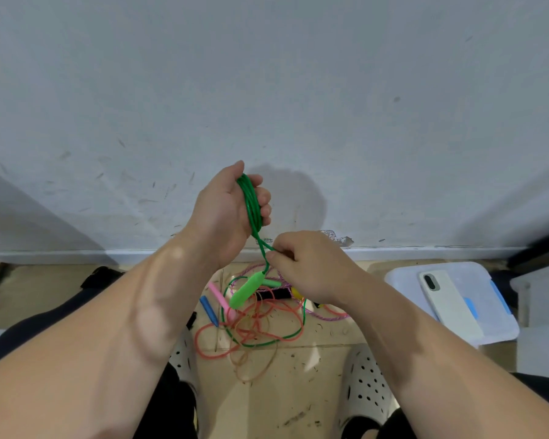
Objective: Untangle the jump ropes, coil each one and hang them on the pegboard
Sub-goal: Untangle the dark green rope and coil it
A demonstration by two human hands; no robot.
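The green jump rope (253,206) is coiled in my left hand (224,213), fingers curled around it, with its handle (246,290) hanging below. My right hand (313,269) pinches the strand under the coil, above the other ropes (251,334) tangled on the floor (298,391).

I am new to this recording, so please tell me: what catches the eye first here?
First, the left hand, raised before the white wall, grips several loops of green rope, while the right hand pinches the strand just below. Under them a light green handle dangles above a tangle of ropes on the floor.
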